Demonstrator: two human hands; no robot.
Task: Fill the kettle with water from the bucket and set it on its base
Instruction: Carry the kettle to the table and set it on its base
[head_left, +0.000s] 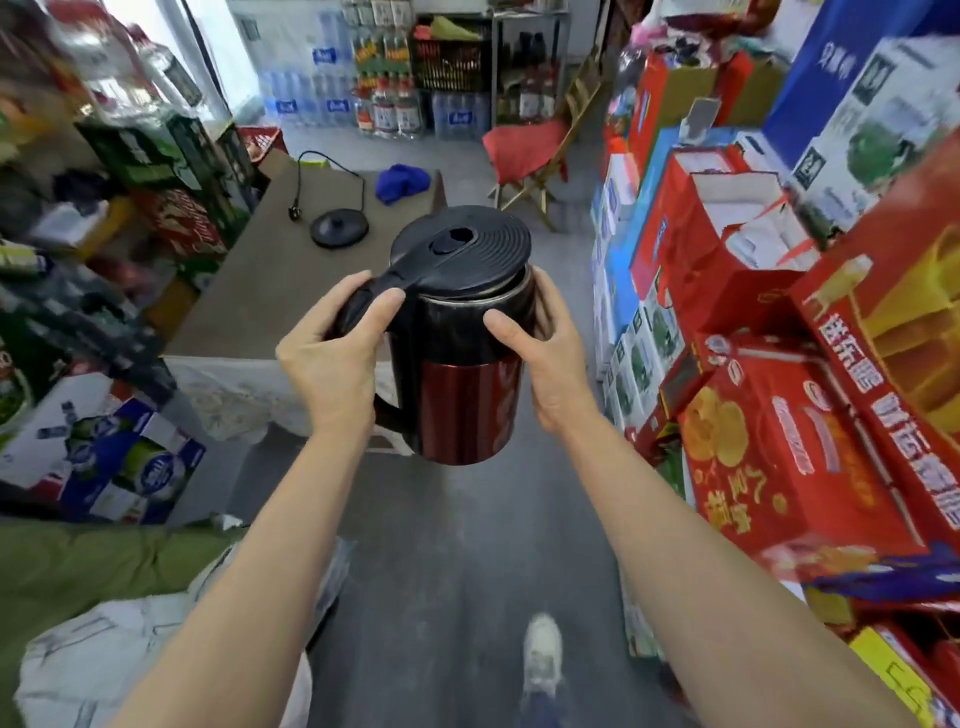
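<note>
I hold a kettle (462, 364) in the air over the floor, upright, with a dark red body and a black ribbed lid that is closed. My left hand (337, 353) grips the black handle at its top. My right hand (545, 358) presses against the kettle's right side. The round black base (339, 227) with its cord and plug lies on the brown table (260, 291) ahead and to the left, well apart from the kettle. No bucket is in view.
A blue cloth (402, 182) lies at the table's far end. Red gift boxes (769, 431) are stacked along the right, cartons (104, 457) along the left. A folding chair with red fabric (524, 156) and bottled water packs (332, 104) stand at the back. Grey floor runs between.
</note>
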